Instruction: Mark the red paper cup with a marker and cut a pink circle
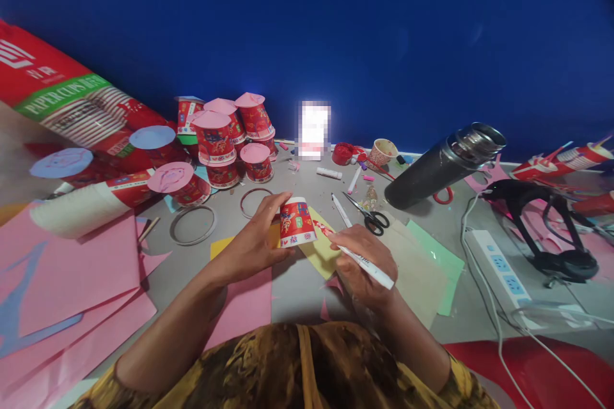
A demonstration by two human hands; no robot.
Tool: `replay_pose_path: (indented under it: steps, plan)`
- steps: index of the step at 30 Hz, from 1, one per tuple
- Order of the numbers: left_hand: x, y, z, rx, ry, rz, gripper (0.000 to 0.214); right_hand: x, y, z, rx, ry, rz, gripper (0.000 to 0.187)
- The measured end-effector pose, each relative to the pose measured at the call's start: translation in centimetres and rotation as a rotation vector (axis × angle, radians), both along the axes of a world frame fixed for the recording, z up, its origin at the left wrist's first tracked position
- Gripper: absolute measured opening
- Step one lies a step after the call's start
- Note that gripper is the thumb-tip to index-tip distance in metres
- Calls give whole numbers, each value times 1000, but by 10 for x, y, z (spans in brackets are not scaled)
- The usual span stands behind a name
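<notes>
My left hand (256, 236) grips a red printed paper cup (297, 223) with a white band along its lower edge, fingers behind it and thumb below. In my right hand (368, 262) is a white marker (369, 268), its far end sloping down to the right. A small red-and-white patterned piece (322, 227) shows by the right fingertips; I cannot tell whether they touch it. Yellow paper (319, 259) lies beneath the hands. Just beyond the right hand are another white marker (341, 209) and black-handled scissors (375, 220).
Several paper-topped red cups (214, 140) stand stacked at the back left, near a large cup package (81, 102). Pink sheets (81, 268) cover the left side. A black flask (439, 169) leans at right, before a power strip (501, 268) with cables. Tape rings (192, 225) lie left.
</notes>
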State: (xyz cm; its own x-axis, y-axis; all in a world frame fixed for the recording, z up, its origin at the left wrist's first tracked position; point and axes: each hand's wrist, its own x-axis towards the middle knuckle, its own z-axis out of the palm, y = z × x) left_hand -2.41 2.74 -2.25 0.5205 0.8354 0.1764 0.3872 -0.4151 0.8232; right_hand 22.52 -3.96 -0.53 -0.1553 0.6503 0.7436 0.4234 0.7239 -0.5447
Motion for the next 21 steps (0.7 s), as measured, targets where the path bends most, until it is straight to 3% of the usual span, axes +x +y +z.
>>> replay_pose_path:
  steps: [7, 21]
  plan:
    - [7, 0, -1, 100, -23, 15, 83, -6, -2, 4, -82, -21, -9, 9]
    - [8, -2, 1, 161, -16, -29, 82, -10, -1, -4, -46, -80, -24, 9]
